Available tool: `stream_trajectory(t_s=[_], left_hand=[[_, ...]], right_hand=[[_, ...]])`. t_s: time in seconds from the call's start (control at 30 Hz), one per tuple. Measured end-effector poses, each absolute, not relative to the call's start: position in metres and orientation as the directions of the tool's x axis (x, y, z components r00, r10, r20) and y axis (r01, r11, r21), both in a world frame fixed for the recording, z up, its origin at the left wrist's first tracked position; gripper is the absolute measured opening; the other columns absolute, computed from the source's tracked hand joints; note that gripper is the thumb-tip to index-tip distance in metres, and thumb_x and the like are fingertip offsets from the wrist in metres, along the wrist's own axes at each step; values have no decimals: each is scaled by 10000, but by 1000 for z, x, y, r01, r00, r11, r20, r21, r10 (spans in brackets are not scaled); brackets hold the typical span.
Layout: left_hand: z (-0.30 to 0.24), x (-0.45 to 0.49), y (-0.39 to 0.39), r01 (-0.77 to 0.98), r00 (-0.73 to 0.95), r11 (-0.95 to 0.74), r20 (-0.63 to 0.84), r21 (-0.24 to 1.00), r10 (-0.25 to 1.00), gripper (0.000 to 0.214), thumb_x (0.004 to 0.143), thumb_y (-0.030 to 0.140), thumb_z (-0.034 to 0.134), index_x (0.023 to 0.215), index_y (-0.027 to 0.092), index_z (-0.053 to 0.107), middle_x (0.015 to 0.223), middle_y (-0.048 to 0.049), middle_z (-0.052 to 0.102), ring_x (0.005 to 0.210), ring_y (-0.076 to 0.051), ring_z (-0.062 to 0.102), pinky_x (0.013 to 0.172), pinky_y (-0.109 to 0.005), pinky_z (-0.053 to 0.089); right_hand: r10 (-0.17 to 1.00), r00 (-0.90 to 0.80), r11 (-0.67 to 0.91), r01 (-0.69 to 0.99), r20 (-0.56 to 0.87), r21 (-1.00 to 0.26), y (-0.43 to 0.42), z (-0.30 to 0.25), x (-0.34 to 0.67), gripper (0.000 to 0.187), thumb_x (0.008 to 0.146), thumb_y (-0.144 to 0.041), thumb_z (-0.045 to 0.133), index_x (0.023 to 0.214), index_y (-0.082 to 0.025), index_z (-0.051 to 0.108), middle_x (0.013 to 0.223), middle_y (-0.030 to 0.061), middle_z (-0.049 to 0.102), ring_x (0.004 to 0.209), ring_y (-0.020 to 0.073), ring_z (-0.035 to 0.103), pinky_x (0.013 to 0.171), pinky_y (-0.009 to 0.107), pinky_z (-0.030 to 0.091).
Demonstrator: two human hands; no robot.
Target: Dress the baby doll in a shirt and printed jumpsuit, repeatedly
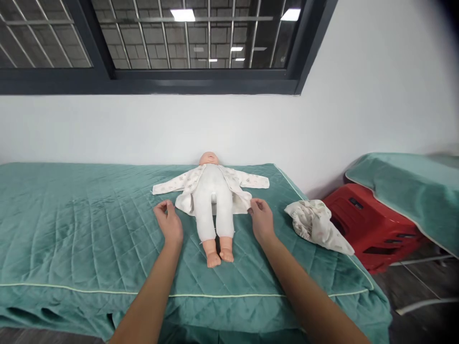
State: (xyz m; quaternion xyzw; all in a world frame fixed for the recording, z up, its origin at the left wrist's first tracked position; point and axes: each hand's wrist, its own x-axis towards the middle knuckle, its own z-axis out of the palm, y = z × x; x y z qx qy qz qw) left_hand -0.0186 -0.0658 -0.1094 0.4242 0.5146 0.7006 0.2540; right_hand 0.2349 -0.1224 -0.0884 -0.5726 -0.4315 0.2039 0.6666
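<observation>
A baby doll [211, 200] lies on its back on the green quilted bed cover [89, 229], feet towards me. Its body and legs are white cloth; its head and feet are flesh-coloured. A white patterned baby jacket [182, 183] is spread open at the front, both sleeves stretched out sideways. My right hand [262, 220] pinches the jacket's lower corner on the right side. On the left, my left hand [168, 222] hovers just beside the jacket's other flap, below the sleeve end. Its fingers are curled together, with no cloth visible in them.
A crumpled white patterned cloth [317, 224] lies near the bed's right edge. Beyond it stands a red plastic box-like item [373, 224], partly under another green-covered surface [412, 181]. Behind the bed rise a white wall [143, 126] and a dark-framed window [201, 82] with bars.
</observation>
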Motion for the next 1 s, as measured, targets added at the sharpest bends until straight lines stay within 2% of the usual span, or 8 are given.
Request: stream_trajectory(t_s=[0.13, 0.2, 0.3, 0.37, 0.47, 0.6, 0.77, 1.0], left_hand=[[-112, -24, -84, 144, -551, -334, 356, 931, 755, 276, 930, 442, 489, 1079, 213, 530, 1139, -82, 571, 1084, -221, 543, 947, -385, 450], [-110, -25, -91, 184, -519, -353, 396, 917, 758, 268, 935, 416, 486, 1102, 213, 538, 1155, -84, 575, 1103, -222, 545, 950, -393, 451], [-107, -24, -98, 288, -425, -415, 504, 863, 752, 218, 928, 360, 497, 1070, 204, 556, 1131, -85, 579, 1097, -223, 547, 931, -398, 461], [-105, -23, -99, 390, -314, -471, 595, 791, 740, 184, 919, 320, 504, 1052, 212, 570, 1111, -84, 582, 1091, -226, 543, 933, -406, 460], [-102, -21, -99, 499, -169, -525, 672, 689, 721, 189, 907, 283, 513, 1069, 215, 581, 1130, -92, 578, 1112, -238, 528, 968, -432, 441], [-100, -19, -102, 550, -43, -558, 688, 622, 724, 182, 921, 265, 482, 1047, 206, 599, 1077, -85, 607, 1067, -238, 544, 956, -424, 444], [-103, -17, -102, 571, 105, -577, 645, 584, 757, 186, 916, 220, 457, 1013, 217, 616, 1027, -69, 665, 1008, -243, 582, 913, -417, 478], [-119, -24, -90, 599, -22, -509, 649, 618, 761, 407, 869, 162, 490, 1269, 211, 545, 1395, -138, 515, 1319, -305, 459, 1081, -538, 394]], right_hand=[[792, 547, 176, 220, 270, -960, -168, -88, 266, 291, 799, -464, 617, 924, -203, 589, 911, 51, 649, 853, 207, 635, 775, 364, 527], [847, 409, 93, 518, 341, -851, -194, -82, 289, 300, 829, -427, 596, 1035, -209, 587, 1025, 84, 653, 968, 239, 627, 836, 395, 521], [891, 91, 33, 964, 446, -264, -230, -68, 331, 304, 867, -302, 541, 1148, -196, 585, 1307, 149, 558, 1204, 320, 522, 989, 494, 431], [906, 24, -62, 995, 422, 75, -249, -61, 358, 329, 880, -260, 508, 1193, -190, 579, 1325, 156, 554, 1209, 356, 511, 953, 517, 437], [937, 3, -117, 944, 350, 307, -268, -55, 390, 309, 899, -241, 471, 1178, -195, 595, 1214, 149, 619, 1056, 336, 590, 795, 459, 482], [954, -41, -78, 923, 298, 376, -274, -51, 392, 280, 905, -186, 439, 1121, -194, 616, 1128, 141, 645, 991, 303, 612, 756, 415, 475], [940, -167, 71, 949, 299, 308, -254, -50, 327, 334, 881, -168, 491, 1199, -189, 592, 1311, 133, 583, 1163, 289, 559, 949, 433, 453], [948, -78, -70, 894, 308, 442, -230, -42, 310, 421, 821, -17, 446, 1154, -175, 650, 1275, 159, 621, 1181, 360, 553, 876, 509, 470]])
